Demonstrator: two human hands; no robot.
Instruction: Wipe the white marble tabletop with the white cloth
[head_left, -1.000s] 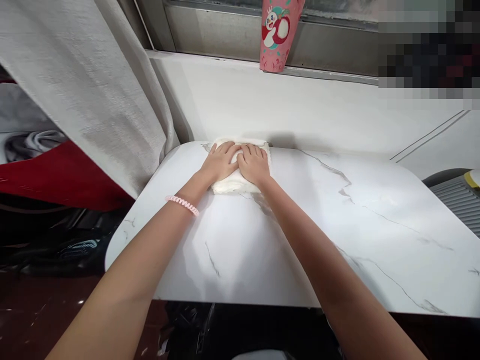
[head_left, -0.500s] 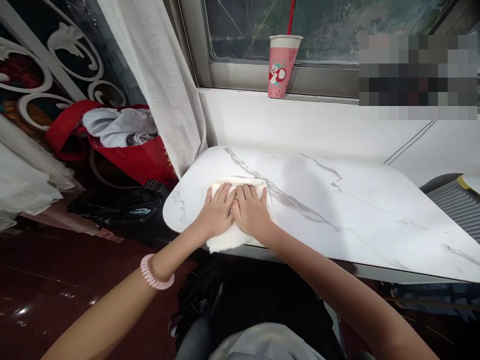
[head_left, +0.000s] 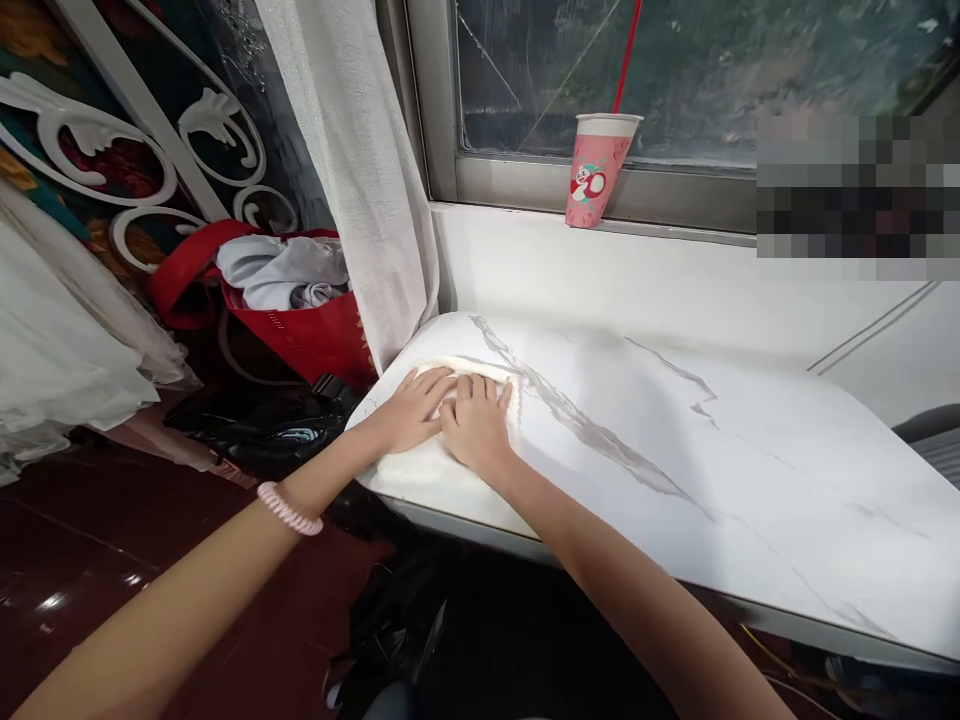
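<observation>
A white cloth [head_left: 420, 476] lies spread on the marble-patterned white tabletop [head_left: 645, 420], close to its rounded left end. My left hand [head_left: 411, 412] rests flat on the cloth's left part, fingers stretched out toward the window side. Beside it, my right hand [head_left: 478, 422] presses on the cloth with its fingers apart and slightly bent. The two hands nearly touch at the thumbs. Both palms are hidden from view. A pink coiled band circles my left wrist.
A pink paper cup [head_left: 596, 175] with a red straw stands on the window ledge. Left of the table are a white curtain [head_left: 360, 170], a red bag [head_left: 300, 335] holding grey fabric, and a black bag [head_left: 255, 425]. A white wall borders the table's far side.
Both hands have slid left with the cloth toward the table's rounded end. The cloth lies further onto that corner. My view has shifted, so the cup and curtain appear further right.
</observation>
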